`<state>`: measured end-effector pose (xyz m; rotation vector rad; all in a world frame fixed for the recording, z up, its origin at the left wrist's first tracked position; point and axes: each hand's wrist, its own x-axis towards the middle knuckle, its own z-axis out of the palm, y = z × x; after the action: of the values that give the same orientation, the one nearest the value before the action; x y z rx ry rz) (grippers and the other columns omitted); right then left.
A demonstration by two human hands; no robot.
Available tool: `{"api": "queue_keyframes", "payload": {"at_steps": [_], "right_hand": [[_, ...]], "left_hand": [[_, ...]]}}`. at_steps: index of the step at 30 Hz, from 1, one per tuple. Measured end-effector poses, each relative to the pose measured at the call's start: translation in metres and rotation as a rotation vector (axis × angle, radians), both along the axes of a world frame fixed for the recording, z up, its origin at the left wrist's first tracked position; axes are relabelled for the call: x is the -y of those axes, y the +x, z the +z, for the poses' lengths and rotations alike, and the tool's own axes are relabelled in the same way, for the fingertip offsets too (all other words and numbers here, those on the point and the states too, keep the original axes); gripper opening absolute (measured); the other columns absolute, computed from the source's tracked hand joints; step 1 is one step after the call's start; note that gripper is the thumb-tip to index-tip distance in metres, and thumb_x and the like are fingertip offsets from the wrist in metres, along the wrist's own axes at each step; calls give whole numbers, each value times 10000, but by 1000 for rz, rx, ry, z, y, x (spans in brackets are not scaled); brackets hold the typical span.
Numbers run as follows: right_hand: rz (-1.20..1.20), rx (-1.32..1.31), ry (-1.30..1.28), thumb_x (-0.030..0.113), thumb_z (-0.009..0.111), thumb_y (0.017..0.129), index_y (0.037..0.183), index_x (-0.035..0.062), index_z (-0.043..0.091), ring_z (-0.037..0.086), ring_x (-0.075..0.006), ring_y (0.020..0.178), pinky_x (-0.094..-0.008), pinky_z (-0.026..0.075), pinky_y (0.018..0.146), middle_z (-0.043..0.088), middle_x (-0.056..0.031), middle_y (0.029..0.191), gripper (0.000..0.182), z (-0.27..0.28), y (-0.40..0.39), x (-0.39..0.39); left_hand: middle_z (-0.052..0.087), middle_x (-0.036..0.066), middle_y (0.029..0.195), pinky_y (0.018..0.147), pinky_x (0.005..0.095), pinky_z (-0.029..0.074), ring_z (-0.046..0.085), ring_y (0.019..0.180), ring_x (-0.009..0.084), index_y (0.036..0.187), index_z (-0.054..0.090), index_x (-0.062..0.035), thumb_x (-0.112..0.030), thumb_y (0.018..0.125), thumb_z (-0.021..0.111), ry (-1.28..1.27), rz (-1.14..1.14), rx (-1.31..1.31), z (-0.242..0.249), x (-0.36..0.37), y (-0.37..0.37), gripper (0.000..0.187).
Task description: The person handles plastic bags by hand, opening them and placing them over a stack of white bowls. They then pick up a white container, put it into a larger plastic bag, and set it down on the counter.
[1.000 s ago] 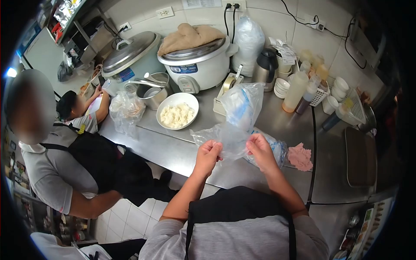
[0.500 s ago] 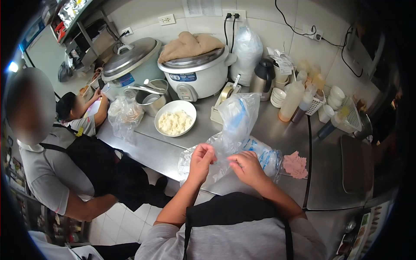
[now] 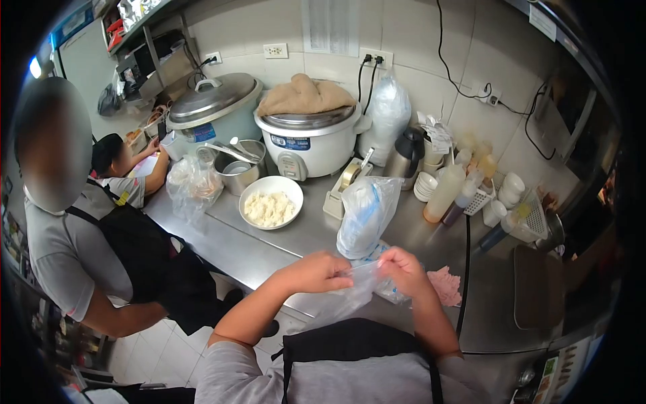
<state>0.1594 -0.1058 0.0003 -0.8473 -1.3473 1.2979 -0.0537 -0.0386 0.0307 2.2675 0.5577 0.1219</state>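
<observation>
Pinching a thin clear plastic bag (image 3: pixel 350 296) between both hands, I am gripping its top edge: my left hand (image 3: pixel 316 273) and right hand (image 3: pixel 402 269) are each clenching the film, probably to work the mouth apart. It is hanging just over the steel bench (image 3: pixel 296 236) edge. Beyond are standing a fuller bag (image 3: pixel 367 212), a bowl of rice (image 3: pixel 270 202) and a rice cooker (image 3: pixel 311 138).

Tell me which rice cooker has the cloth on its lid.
The white rice cooker, right of the pair; a tan cloth covers its lid. The pale green cooker's lid is bare.
</observation>
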Motion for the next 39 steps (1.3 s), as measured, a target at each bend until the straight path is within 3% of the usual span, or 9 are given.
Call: {"api": "queue_keyframes", "payload": {"at_steps": [6, 9, 11, 14, 20, 23, 25, 28, 39], "right_hand": [[-114, -116, -137, 124, 451, 843, 808, 56, 475, 452, -43, 615, -177, 370, 566, 499, 18, 710, 80, -19, 12, -17], [-193, -173, -150, 121, 420, 858, 809, 68, 474, 421, -31, 594, -182, 356, 534, 479, 29, 697, 91, -4, -2, -28], [-283, -122, -71, 122, 392, 868, 819, 69, 478, 418, -31, 591, -187, 356, 531, 479, 25, 698, 112, 12, -5, -49], [-498, 125, 24, 133, 387, 861, 840, 42, 491, 445, -55, 608, -207, 367, 537, 501, 0, 705, 140, 45, 2, -93], [-493, 486, -226, 159, 402, 826, 868, 12, 508, 460, -89, 604, -231, 367, 517, 520, -27, 667, 186, 32, 4, -136], [-445, 334, -292, 163, 402, 824, 899, 9, 512, 497, -107, 639, -235, 386, 529, 544, -54, 694, 203, -32, 24, -164], [-417, 323, -442, 163, 420, 816, 917, 9, 512, 513, -121, 661, -240, 398, 543, 557, -67, 720, 205, -17, 14, -144], [-424, 242, -468, 140, 452, 800, 933, 9, 509, 524, -134, 684, -241, 410, 575, 569, -80, 759, 195, -28, 9, -136], [-482, 101, -257, 53, 508, 763, 955, 22, 510, 539, -141, 775, -240, 422, 679, 571, -57, 853, 195, -70, 9, -133]], "left_hand": [[529, 73, 653, 546, 299, 395, 475, 594, 124, 709, 538, -3, -246, 816, 490, -330, -310, 412, -13, -6, 5, 270], [508, 40, 664, 548, 270, 409, 448, 593, 105, 726, 561, -10, -199, 816, 480, -804, 25, 729, -1, -10, 16, 224], [562, 63, 860, 652, 267, 450, 548, 747, 130, 942, 535, -30, -209, 830, 458, -762, 267, 955, -7, -31, 34, 224], [547, 32, 772, 539, 252, 439, 524, 609, 133, 1034, 468, -42, -263, 840, 409, -796, 184, 1224, 44, -35, 54, 299], [558, 67, 776, 523, 261, 455, 536, 570, 163, 991, 468, -52, -301, 859, 338, -1434, 347, 1141, -27, -87, 68, 311], [560, 71, 765, 509, 258, 457, 535, 554, 160, 963, 483, -41, -279, 858, 323, -1572, 345, 1111, -56, -90, 66, 306], [561, 68, 751, 501, 259, 458, 537, 553, 154, 941, 493, -29, -255, 853, 323, -1658, 296, 1065, -71, -93, 63, 297], [544, 39, 616, 417, 244, 433, 501, 457, 129, 869, 503, -28, -257, 855, 325, -1704, 248, 1108, -94, -92, 67, 290], [543, 20, 618, 396, 212, 435, 497, 441, 86, 840, 530, -9, -214, 827, 399, -1592, 618, 1055, -105, -89, 75, 244]]}}
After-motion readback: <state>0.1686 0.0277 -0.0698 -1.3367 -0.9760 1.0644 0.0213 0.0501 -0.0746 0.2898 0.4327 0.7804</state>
